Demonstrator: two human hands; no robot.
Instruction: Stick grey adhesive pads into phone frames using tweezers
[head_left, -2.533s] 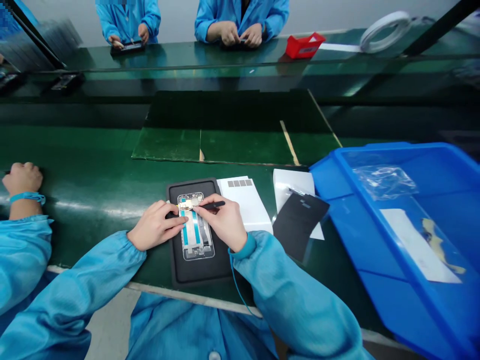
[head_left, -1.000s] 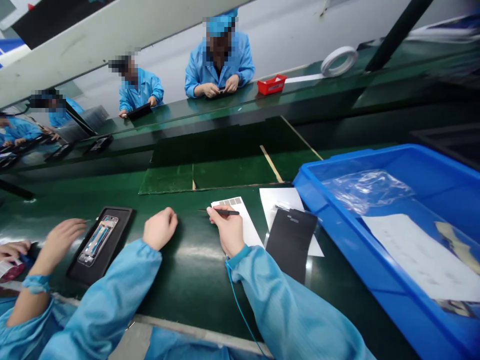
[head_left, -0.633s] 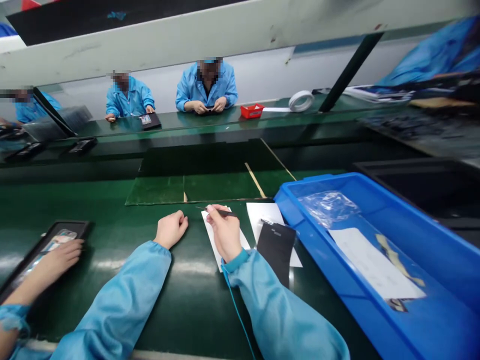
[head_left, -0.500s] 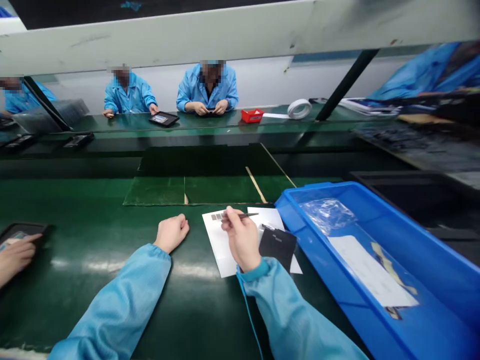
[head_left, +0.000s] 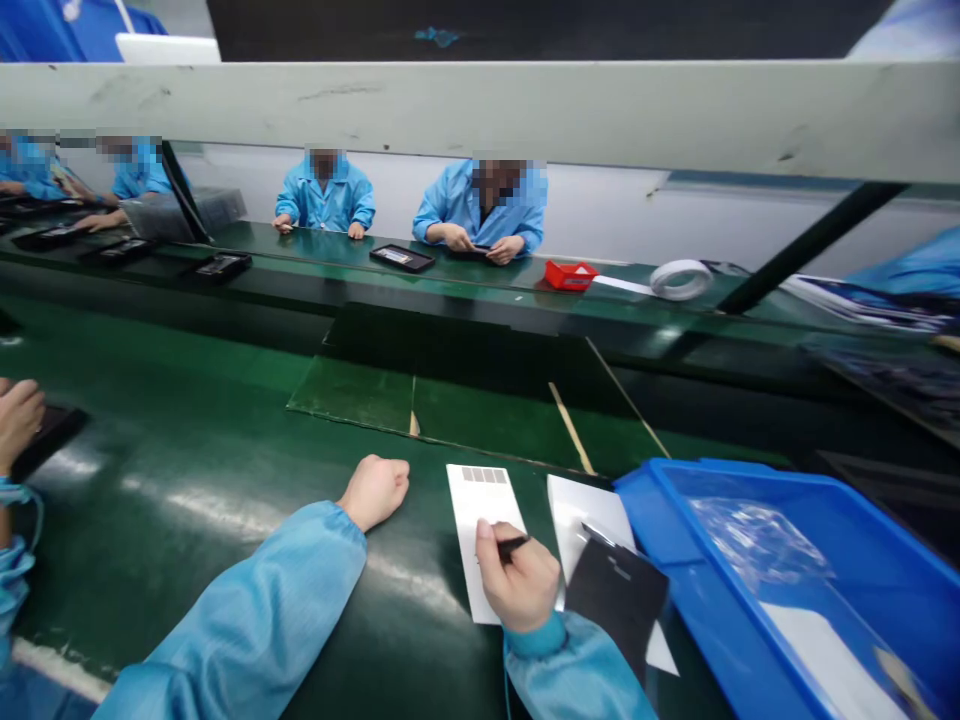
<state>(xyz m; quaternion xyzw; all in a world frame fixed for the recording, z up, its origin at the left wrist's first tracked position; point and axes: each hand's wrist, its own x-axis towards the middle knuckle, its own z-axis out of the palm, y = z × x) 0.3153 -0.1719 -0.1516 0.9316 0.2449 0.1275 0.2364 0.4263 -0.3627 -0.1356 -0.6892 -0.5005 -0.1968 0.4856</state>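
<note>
- Slim dark tool (head_left: 514,546): pinched in the curled right hand (head_left: 526,585), over the near part of the white sheet (head_left: 465,525); whether either touches the sheet, I can't tell.
- The white sheet lies on the desk (head_left: 405,650), its grey squares (head_left: 484,475) uncovered at the far end.
- Left hand (head_left: 377,492): a closed fist, apart from the sheet; its inside is hidden.
- Handling well likely means a light pinch and steady wrist, with left fingertips bracing the sheet's edge.
- Rightward: a black sheet (head_left: 619,597), then a blue bin (head_left: 694,570).
</note>
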